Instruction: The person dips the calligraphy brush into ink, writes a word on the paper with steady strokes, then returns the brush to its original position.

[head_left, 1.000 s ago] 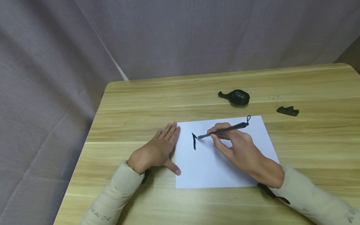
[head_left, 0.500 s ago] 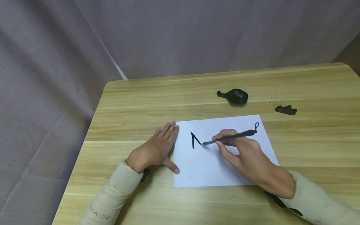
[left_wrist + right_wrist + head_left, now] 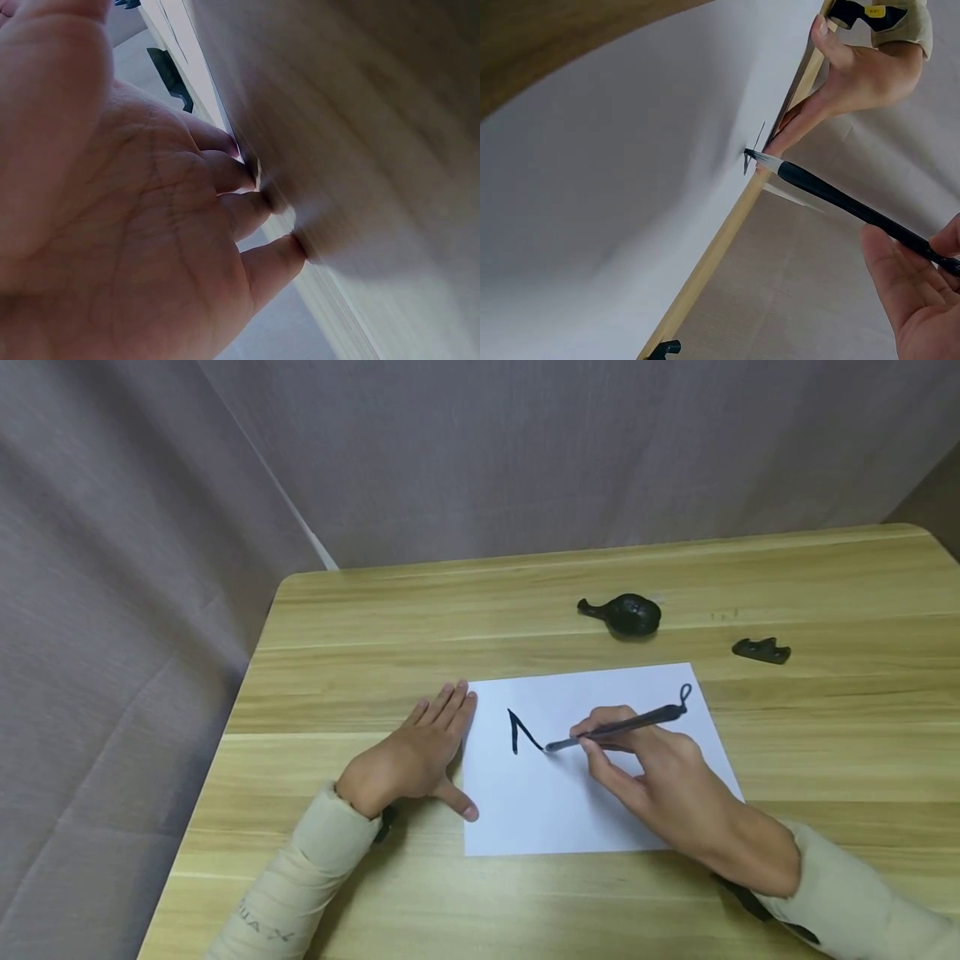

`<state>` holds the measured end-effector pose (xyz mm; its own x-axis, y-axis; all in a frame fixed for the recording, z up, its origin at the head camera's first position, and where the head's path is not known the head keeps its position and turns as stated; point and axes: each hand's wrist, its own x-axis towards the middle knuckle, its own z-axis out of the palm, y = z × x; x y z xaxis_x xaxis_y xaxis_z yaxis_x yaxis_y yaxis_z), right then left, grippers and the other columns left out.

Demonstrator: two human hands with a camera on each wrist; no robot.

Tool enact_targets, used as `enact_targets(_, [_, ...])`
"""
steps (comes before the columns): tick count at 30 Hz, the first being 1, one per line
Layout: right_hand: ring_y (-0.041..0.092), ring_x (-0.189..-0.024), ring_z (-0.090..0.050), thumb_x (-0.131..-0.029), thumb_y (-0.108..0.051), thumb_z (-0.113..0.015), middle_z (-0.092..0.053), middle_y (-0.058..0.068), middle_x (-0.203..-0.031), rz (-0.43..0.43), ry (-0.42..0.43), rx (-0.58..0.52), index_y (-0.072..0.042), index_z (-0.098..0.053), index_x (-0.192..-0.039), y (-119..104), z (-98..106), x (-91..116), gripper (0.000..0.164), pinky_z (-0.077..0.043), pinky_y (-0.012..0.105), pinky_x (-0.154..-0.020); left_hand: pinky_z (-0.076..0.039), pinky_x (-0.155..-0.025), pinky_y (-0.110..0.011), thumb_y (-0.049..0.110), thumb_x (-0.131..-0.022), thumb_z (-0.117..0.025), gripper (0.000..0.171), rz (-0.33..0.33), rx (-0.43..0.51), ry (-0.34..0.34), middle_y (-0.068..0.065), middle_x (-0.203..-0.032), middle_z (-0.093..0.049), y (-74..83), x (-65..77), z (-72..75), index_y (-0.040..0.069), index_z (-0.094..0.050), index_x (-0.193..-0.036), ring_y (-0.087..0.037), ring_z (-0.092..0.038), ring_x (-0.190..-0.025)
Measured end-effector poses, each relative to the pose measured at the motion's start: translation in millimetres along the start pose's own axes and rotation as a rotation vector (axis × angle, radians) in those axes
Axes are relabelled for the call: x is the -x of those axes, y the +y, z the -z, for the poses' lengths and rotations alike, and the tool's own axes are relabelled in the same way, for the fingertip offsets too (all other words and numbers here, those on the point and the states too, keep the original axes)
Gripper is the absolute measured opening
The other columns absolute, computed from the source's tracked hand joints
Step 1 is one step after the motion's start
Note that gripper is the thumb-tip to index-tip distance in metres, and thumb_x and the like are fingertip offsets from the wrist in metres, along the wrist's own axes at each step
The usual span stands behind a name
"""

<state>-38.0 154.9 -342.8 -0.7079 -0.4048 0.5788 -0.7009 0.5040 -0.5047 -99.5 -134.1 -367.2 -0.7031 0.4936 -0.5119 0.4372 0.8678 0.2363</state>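
A white sheet of paper [image 3: 525,818] lies on the wooden table, bearing a black painted mark [image 3: 514,731] with an upright stroke and a slanting one. My right hand [image 3: 660,785] pinches a dark brush [image 3: 630,723] between thumb and fingers, over the paper's right half. In the right wrist view the inked bristles of the brush [image 3: 763,159] touch the paper at the mark. My left hand [image 3: 412,760] rests with straight fingers at the paper's left edge, thumb spread onto it. The left wrist view shows its palm and fingertips [image 3: 281,259] against the table.
A black gourd-shaped object [image 3: 632,614] with a narrow neck lies beyond the paper. To its right is a small black peaked piece [image 3: 762,651], like a brush rest. Grey curtain [image 3: 525,460] hangs behind the table [image 3: 360,635] and along its left side.
My right hand has moved right and toward me with the brush, lengthening the slanting black stroke down and right. The left hand stays in place at the paper's edge.
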Motion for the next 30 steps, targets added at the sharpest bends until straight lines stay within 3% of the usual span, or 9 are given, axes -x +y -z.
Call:
enact_targets(5, [0.024,-0.096,-0.079,-0.106,-0.014,-0.061,-0.074,0.005,-0.111,0.025,0.015,-0.006,0.000,-0.070,-0.115,1.9,-1.1,-2.0,0.019,-0.058,0.017,-0.087,0.001,-0.131,-0.050,0.072,-0.066,-0.089,0.156,-0.004,0.004,0.000,-0.012,-0.175,0.019,-0.2,-0.3,-0.7,0.007,0.009,-0.169,-0.028,0.018,-0.161])
enact_targets(10, [0.023,-0.097,-0.079,-0.098,-0.002,-0.068,-0.075,0.006,-0.111,0.017,0.009,-0.003,0.000,-0.070,-0.115,2.3,-1.0,-4.6,0.017,-0.058,0.017,-0.087,0.001,-0.131,-0.050,0.072,-0.066,-0.088,0.156,-0.004,0.001,0.000,-0.012,-0.175,0.020,-0.4,-0.3,-0.6,0.007,0.009,-0.168,-0.028,0.018,-0.161])
enact_targets(17, [0.021,-0.096,-0.078,-0.084,0.013,-0.076,-0.075,0.006,-0.111,-0.010,0.011,0.018,0.000,-0.069,-0.114,5.8,-3.2,-12.0,0.032,-0.059,0.019,-0.086,0.002,-0.131,-0.051,0.072,-0.066,-0.088,0.156,-0.001,-0.001,-0.001,-0.012,-0.175,0.021,-1.4,0.2,-0.4,0.007,0.010,-0.168,-0.028,0.019,-0.161])
enact_targets(30, [0.024,-0.096,-0.078,-0.086,0.016,-0.075,-0.075,0.010,-0.109,-0.021,0.036,0.012,0.002,-0.068,-0.112,18.4,-11.9,-24.9,0.030,-0.058,0.020,-0.088,0.000,-0.131,-0.050,0.073,-0.065,-0.088,0.157,0.005,-0.018,-0.006,-0.012,-0.175,0.020,-1.2,-2.9,-0.6,0.007,0.009,-0.169,-0.028,0.018,-0.161])
